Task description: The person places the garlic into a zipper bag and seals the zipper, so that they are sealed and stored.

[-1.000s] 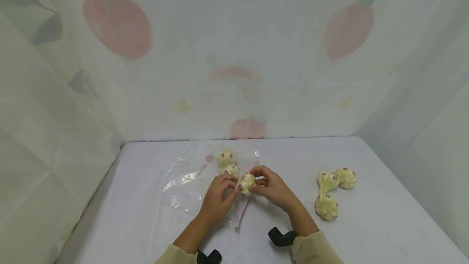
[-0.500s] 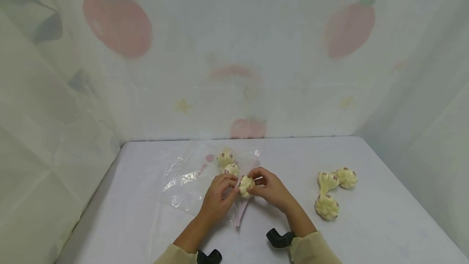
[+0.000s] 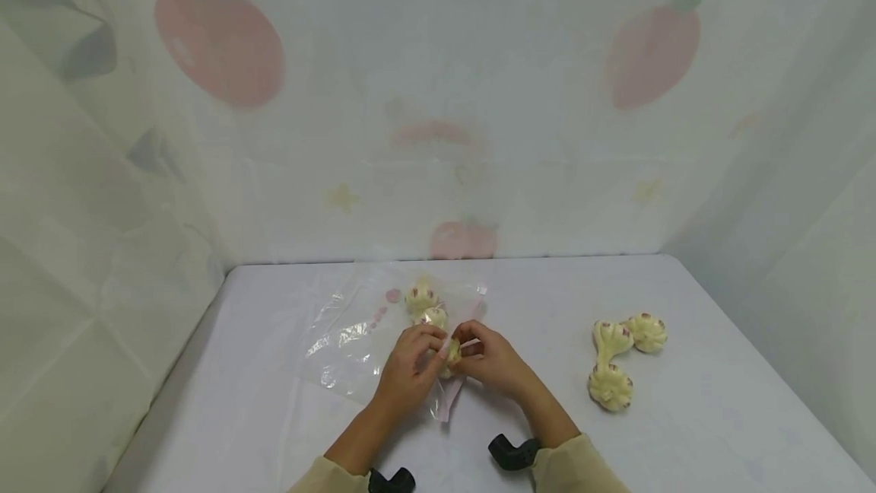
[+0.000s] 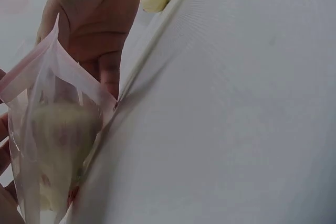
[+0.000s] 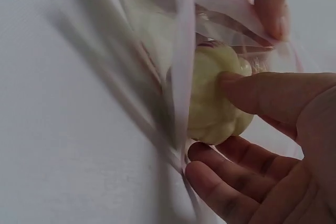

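A clear plastic zip bag point(image 3: 342, 337) with a pink-edged mouth lies on the table. Two garlic bulbs, an upper one point(image 3: 420, 294) and a lower one point(image 3: 433, 316), show inside it. My left hand point(image 3: 404, 371) pinches the bag's rim, holding the mouth apart. My right hand point(image 3: 494, 362) grips another garlic bulb point(image 5: 212, 95) between thumb and fingers; it sits partly within the opening, behind the pink rim point(image 5: 184, 51). Through the film in the left wrist view, a garlic bulb point(image 4: 65, 135) looks blurred. Fingers hide much of the held bulb in the head view.
To the right on the white table point(image 3: 712, 417) lie several garlic bulbs: one with a long stem point(image 3: 612, 338), one behind it point(image 3: 645, 332) and one in front point(image 3: 610, 387). A patterned curtain point(image 3: 547, 135) encloses the back and sides.
My right hand has moved left, carrying its garlic bulb from beside the bag's rim into the mouth. The left hand has stayed nearly still, and the bulbs on the right have not moved.
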The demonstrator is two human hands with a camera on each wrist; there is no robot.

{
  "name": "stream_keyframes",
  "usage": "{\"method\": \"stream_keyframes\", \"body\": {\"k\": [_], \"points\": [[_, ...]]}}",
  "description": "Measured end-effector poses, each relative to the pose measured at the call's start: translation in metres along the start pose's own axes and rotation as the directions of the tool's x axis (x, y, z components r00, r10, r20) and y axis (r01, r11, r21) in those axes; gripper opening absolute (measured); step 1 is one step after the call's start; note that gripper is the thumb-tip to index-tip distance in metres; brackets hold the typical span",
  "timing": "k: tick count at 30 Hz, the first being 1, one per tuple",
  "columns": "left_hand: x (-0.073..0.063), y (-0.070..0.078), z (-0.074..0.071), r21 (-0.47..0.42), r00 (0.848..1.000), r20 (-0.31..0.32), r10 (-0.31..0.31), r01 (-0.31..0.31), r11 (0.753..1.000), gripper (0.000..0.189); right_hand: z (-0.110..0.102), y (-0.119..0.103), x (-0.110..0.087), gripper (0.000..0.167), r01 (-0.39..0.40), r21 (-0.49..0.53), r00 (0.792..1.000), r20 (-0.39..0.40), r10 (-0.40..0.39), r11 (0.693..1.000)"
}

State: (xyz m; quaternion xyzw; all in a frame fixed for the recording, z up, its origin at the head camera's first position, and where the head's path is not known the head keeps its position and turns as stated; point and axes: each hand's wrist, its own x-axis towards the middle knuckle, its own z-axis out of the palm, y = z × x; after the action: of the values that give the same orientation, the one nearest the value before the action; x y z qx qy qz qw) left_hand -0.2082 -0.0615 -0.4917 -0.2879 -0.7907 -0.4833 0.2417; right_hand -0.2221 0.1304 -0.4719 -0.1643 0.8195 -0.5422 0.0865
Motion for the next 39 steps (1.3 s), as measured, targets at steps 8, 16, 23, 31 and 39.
{"method": "stream_keyframes", "body": {"k": [8,16,23,31,39], "points": [[0.0,0.003,0.001,0.02,0.999,-0.006,0.053,-0.053,0.998,0.01,0.007,-0.001,0.0,0.013,0.111,-0.255,0.992,-0.035,-0.124,0.961],[0.003,0.003,0.0,0.064,0.993,-0.046,0.106,-0.103,0.993,0.009,0.007,-0.007,-0.002,0.009,0.147,-0.228,0.984,0.136,-0.118,0.963],[0.001,0.002,0.002,0.098,0.991,-0.038,0.13,-0.126,0.987,0.009,0.009,-0.006,-0.002,0.009,0.116,-0.247,0.984,0.158,-0.078,0.962],[-0.001,0.001,0.005,0.081,0.995,-0.002,0.095,-0.095,0.992,0.01,0.004,-0.009,-0.004,0.011,0.114,-0.29,0.983,0.171,-0.066,0.95],[-0.002,-0.005,0.008,0.089,0.994,0.006,0.113,-0.113,0.99,0.01,-0.029,-0.027,-0.018,0.033,0.064,-0.338,0.994,0.104,-0.03,0.939]]}}
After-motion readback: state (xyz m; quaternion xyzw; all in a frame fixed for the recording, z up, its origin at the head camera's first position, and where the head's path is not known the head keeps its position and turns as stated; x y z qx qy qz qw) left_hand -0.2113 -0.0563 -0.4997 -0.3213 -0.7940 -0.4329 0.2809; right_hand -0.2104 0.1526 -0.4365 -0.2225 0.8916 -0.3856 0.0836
